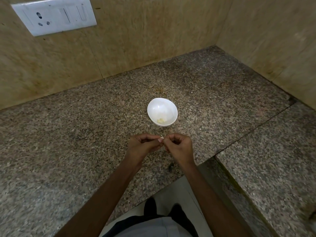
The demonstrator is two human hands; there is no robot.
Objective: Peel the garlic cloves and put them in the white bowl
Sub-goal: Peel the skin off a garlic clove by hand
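A small white bowl (162, 111) stands on the speckled granite counter, with a few pale peeled garlic pieces (160, 120) at its bottom. Just in front of the bowl my two hands meet above the counter. My left hand (144, 145) and my right hand (178, 146) both have their fingers curled, and between their fingertips they pinch a small garlic clove (161, 138), of which only a pale tip and a thin wisp of skin show. The rest of the clove is hidden by my fingers.
The granite counter (85, 125) runs into a corner of beige tiled walls. A white switch and socket plate (54, 15) is on the back wall at the upper left. A second counter slab (273, 159) lies to the right. A dark speck (170, 165) sits near the counter's front edge.
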